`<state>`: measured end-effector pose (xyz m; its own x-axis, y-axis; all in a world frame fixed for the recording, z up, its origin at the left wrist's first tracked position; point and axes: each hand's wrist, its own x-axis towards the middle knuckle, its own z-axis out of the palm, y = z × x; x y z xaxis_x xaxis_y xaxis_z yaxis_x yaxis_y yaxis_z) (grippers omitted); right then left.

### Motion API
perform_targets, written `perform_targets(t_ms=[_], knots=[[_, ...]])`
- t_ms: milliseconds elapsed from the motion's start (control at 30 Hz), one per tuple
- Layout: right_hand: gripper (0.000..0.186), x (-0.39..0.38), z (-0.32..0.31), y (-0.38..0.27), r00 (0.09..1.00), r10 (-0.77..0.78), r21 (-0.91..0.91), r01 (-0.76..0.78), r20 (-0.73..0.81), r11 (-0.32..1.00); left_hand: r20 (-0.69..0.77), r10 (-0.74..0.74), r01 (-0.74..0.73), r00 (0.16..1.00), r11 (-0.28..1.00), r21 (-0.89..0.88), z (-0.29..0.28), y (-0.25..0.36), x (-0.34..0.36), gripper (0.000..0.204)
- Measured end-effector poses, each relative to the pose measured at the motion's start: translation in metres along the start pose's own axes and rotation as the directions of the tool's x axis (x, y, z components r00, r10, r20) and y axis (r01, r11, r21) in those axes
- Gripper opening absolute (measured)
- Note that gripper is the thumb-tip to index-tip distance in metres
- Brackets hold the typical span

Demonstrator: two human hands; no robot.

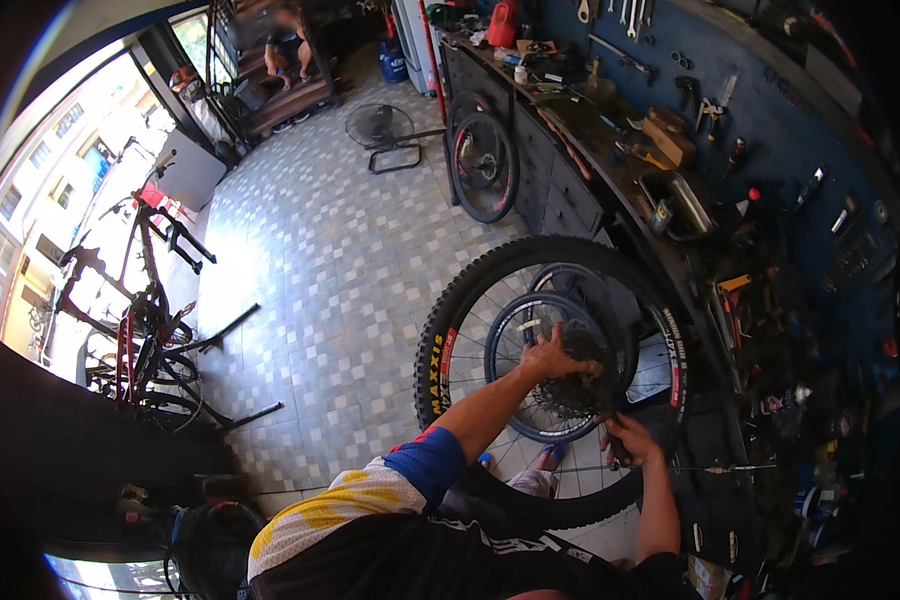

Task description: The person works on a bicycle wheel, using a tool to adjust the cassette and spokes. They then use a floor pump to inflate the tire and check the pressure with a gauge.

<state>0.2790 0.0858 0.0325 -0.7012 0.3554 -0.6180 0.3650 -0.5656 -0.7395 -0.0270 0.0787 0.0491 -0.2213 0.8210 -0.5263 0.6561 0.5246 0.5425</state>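
Wheel (544, 250) work looks partway along, we judge: the tyre (440, 350) is on, while the hub job seems unfinished, since both our hands are there. It stands just beside the workbench (582, 137), broad face toward us, its axle line running roughly our way. Our right hand (632, 440) closes around a dark handle-like thing (621, 456); our left (553, 358) reaches over the cassette (558, 396), though shadow hides whether it grips.
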Motion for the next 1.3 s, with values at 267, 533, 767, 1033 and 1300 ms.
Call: perform_targets(t_ms=[267,533,767,1033,1300], knots=[[0.036,-0.004,-0.006,0.0,0.991,0.071,-0.115,-0.083,-0.11,0.99,0.041,-0.026,0.026,0.999,1.0,-0.006,0.002,0.002,-0.001,0.152],[0.038,-0.019,-0.034,0.007,0.985,0.069,-0.11,-0.087,-0.159,0.99,0.013,-0.04,0.04,0.999,0.999,-0.013,0.021,0.015,-0.017,0.151],[0.038,-0.04,-0.059,0.024,0.995,0.028,0.184,-0.045,0.094,0.982,-0.063,-0.047,0.043,0.997,0.996,-0.074,0.041,0.022,-0.035,0.153],[0.051,-0.04,-0.056,0.016,0.983,0.182,0.031,-0.182,0.017,0.983,-0.041,-0.106,0.105,0.993,0.994,-0.028,0.052,0.022,-0.032,0.15],[0.051,-0.034,-0.018,0.045,0.965,-0.017,0.067,0.036,-0.263,0.997,0.015,-0.089,0.09,0.996,0.995,-0.041,0.037,0.023,-0.025,0.151]])
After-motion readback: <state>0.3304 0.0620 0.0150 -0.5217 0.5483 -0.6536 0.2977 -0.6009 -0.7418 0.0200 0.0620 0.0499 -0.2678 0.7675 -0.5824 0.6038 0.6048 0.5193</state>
